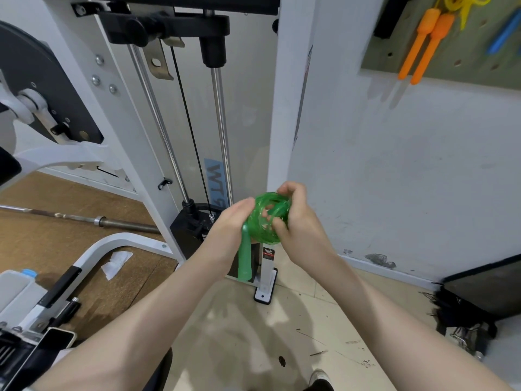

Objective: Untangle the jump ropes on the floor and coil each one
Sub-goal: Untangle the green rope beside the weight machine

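Here the left hand (pixel 231 224) and right hand (pixel 296 218) both grip the coiled green jump rope (pixel 266 221), hiding its far side.

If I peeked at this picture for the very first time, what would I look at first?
Most likely the bright green jump rope, wound into a tight bundle and held up in the middle by the left hand and the right hand, with its green handles hanging down below. Next you might spot the orange handles hanging on the pegboard at the top right, and the big white weight machine standing behind the hands.
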Action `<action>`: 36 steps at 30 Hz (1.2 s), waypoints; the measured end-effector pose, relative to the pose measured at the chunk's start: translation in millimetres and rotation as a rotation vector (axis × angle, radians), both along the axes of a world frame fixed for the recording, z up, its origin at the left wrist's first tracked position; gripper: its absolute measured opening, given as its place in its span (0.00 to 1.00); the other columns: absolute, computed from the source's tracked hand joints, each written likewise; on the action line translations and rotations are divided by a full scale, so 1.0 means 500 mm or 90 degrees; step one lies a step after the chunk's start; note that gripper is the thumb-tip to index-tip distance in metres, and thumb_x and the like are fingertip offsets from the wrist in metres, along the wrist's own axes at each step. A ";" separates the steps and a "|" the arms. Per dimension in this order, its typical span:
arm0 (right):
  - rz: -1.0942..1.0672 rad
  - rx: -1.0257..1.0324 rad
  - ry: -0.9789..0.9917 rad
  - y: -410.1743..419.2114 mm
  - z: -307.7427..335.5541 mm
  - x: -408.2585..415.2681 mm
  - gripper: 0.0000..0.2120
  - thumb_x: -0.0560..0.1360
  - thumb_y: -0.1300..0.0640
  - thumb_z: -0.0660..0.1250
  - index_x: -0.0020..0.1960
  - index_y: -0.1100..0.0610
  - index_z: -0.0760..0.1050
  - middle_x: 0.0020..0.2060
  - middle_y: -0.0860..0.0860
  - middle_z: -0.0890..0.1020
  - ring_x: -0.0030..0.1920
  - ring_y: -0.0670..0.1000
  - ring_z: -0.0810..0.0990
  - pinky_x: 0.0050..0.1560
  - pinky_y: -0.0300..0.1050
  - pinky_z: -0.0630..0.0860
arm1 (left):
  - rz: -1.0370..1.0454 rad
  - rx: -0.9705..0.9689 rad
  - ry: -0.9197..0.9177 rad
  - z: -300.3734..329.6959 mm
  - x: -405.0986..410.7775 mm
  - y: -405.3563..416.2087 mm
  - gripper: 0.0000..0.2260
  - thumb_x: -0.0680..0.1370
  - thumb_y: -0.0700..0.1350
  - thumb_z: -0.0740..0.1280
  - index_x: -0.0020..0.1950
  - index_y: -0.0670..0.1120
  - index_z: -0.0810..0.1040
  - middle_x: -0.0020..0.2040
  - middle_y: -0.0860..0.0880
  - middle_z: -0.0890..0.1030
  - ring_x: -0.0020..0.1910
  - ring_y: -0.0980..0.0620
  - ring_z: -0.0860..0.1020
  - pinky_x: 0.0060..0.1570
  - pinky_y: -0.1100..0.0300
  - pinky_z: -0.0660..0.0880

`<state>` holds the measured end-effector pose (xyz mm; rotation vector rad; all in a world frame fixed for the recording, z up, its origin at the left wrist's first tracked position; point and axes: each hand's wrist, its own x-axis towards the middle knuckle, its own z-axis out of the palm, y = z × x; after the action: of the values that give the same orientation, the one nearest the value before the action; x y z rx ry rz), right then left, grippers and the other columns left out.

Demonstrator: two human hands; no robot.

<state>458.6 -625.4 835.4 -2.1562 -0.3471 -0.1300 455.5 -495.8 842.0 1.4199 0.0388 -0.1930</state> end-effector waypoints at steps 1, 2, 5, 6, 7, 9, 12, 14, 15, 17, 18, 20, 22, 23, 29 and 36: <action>-0.001 -0.064 -0.017 -0.001 0.002 0.000 0.25 0.74 0.67 0.59 0.65 0.48 0.59 0.56 0.47 0.74 0.49 0.54 0.77 0.50 0.52 0.74 | -0.016 0.040 0.016 0.009 0.003 -0.006 0.15 0.82 0.46 0.55 0.48 0.43 0.79 0.35 0.49 0.81 0.42 0.52 0.81 0.41 0.60 0.78; 0.000 -0.141 -0.030 -0.002 0.002 0.002 0.29 0.74 0.68 0.58 0.70 0.47 0.57 0.60 0.47 0.71 0.51 0.54 0.76 0.50 0.51 0.74 | -0.032 0.143 0.015 0.013 0.009 -0.012 0.15 0.82 0.46 0.55 0.51 0.41 0.79 0.35 0.49 0.80 0.47 0.49 0.81 0.47 0.58 0.78; 0.012 -0.261 0.001 -0.006 0.004 0.014 0.31 0.74 0.66 0.55 0.74 0.44 0.56 0.64 0.50 0.67 0.54 0.55 0.75 0.51 0.49 0.73 | -0.055 0.259 -0.038 -0.002 0.010 -0.016 0.08 0.77 0.46 0.67 0.52 0.43 0.77 0.40 0.48 0.79 0.47 0.49 0.80 0.53 0.51 0.76; 0.023 -0.251 0.024 -0.010 0.006 0.018 0.31 0.75 0.65 0.56 0.73 0.45 0.57 0.64 0.50 0.68 0.56 0.54 0.74 0.52 0.47 0.73 | -0.059 0.242 -0.047 -0.008 0.007 -0.015 0.06 0.76 0.46 0.67 0.50 0.46 0.77 0.41 0.48 0.80 0.44 0.50 0.80 0.51 0.51 0.77; 0.037 -0.219 0.053 -0.016 0.011 0.022 0.30 0.75 0.64 0.59 0.73 0.46 0.59 0.62 0.50 0.70 0.56 0.53 0.74 0.52 0.43 0.72 | -0.058 0.238 -0.053 -0.014 0.009 -0.011 0.03 0.77 0.46 0.67 0.48 0.47 0.77 0.41 0.48 0.81 0.42 0.50 0.80 0.49 0.52 0.78; 0.064 -0.086 0.149 -0.036 0.023 0.035 0.28 0.73 0.63 0.66 0.70 0.49 0.64 0.53 0.47 0.76 0.51 0.49 0.76 0.46 0.33 0.73 | -0.064 0.230 -0.064 -0.020 0.023 -0.004 0.02 0.78 0.44 0.65 0.45 0.50 0.76 0.39 0.51 0.81 0.39 0.53 0.80 0.44 0.56 0.78; 0.098 0.178 0.337 -0.074 0.042 0.054 0.16 0.74 0.64 0.66 0.61 0.54 0.73 0.44 0.49 0.79 0.41 0.48 0.79 0.42 0.41 0.78 | -0.105 0.253 -0.087 -0.011 0.045 -0.001 0.03 0.78 0.45 0.66 0.44 0.49 0.76 0.37 0.53 0.80 0.36 0.57 0.79 0.39 0.62 0.76; 0.079 0.276 0.380 -0.095 0.045 0.066 0.10 0.77 0.62 0.63 0.58 0.57 0.75 0.42 0.52 0.79 0.37 0.48 0.78 0.39 0.41 0.77 | -0.105 0.342 -0.110 -0.001 0.064 -0.012 0.04 0.77 0.47 0.67 0.43 0.49 0.76 0.35 0.52 0.78 0.33 0.57 0.78 0.34 0.63 0.75; 0.066 0.296 0.371 -0.102 0.045 0.071 0.09 0.79 0.61 0.61 0.57 0.59 0.75 0.41 0.52 0.78 0.35 0.47 0.77 0.36 0.39 0.76 | -0.091 0.402 -0.122 0.004 0.075 -0.022 0.05 0.77 0.48 0.67 0.42 0.49 0.75 0.33 0.53 0.77 0.30 0.57 0.76 0.31 0.64 0.73; 0.057 0.260 0.294 -0.116 0.041 0.080 0.10 0.80 0.59 0.59 0.57 0.59 0.75 0.41 0.50 0.78 0.36 0.45 0.76 0.36 0.35 0.74 | -0.065 0.531 -0.167 0.013 0.098 -0.050 0.07 0.76 0.50 0.67 0.42 0.48 0.74 0.32 0.52 0.75 0.31 0.55 0.74 0.30 0.62 0.69; 0.058 0.209 0.238 -0.124 0.039 0.084 0.10 0.80 0.58 0.59 0.58 0.59 0.76 0.42 0.48 0.79 0.38 0.43 0.76 0.40 0.35 0.73 | -0.059 0.585 -0.193 0.016 0.110 -0.067 0.08 0.76 0.50 0.67 0.43 0.46 0.74 0.34 0.51 0.76 0.34 0.52 0.75 0.32 0.60 0.68; 0.053 0.095 0.134 -0.148 0.040 0.094 0.11 0.79 0.57 0.60 0.59 0.57 0.75 0.45 0.46 0.79 0.42 0.42 0.76 0.47 0.37 0.71 | -0.055 0.614 -0.224 0.024 0.130 -0.102 0.07 0.75 0.48 0.67 0.44 0.44 0.75 0.36 0.49 0.77 0.37 0.49 0.75 0.36 0.57 0.69; 0.048 0.040 0.077 -0.185 0.048 0.113 0.12 0.78 0.58 0.62 0.61 0.56 0.74 0.49 0.47 0.79 0.46 0.44 0.76 0.51 0.39 0.71 | -0.078 0.586 -0.246 0.037 0.156 -0.141 0.06 0.74 0.44 0.67 0.45 0.42 0.76 0.37 0.47 0.78 0.36 0.50 0.75 0.36 0.58 0.70; 0.053 0.030 0.066 -0.206 0.056 0.123 0.14 0.78 0.59 0.63 0.62 0.55 0.73 0.51 0.47 0.79 0.48 0.44 0.76 0.53 0.38 0.71 | -0.109 0.559 -0.255 0.046 0.169 -0.163 0.04 0.74 0.43 0.67 0.46 0.43 0.77 0.37 0.48 0.78 0.36 0.52 0.75 0.36 0.59 0.70; 0.095 0.142 0.125 -0.369 0.132 0.228 0.14 0.77 0.66 0.59 0.56 0.52 0.74 0.45 0.44 0.80 0.40 0.38 0.77 0.45 0.34 0.72 | -0.221 0.301 -0.221 0.124 0.275 -0.318 0.05 0.72 0.35 0.69 0.42 0.43 0.76 0.30 0.52 0.74 0.29 0.57 0.71 0.31 0.67 0.68; -0.120 0.157 -0.005 -0.601 0.233 0.378 0.03 0.78 0.56 0.62 0.48 0.53 0.74 0.38 0.51 0.77 0.26 0.44 0.73 0.27 0.39 0.71 | -0.191 -0.032 -0.169 0.219 0.418 -0.543 0.09 0.74 0.31 0.66 0.51 0.42 0.77 0.38 0.48 0.79 0.40 0.51 0.78 0.53 0.54 0.75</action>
<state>647.6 -926.0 951.9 -1.9409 -0.1230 -0.2740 664.4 -767.4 951.7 1.3869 -0.3975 -0.2490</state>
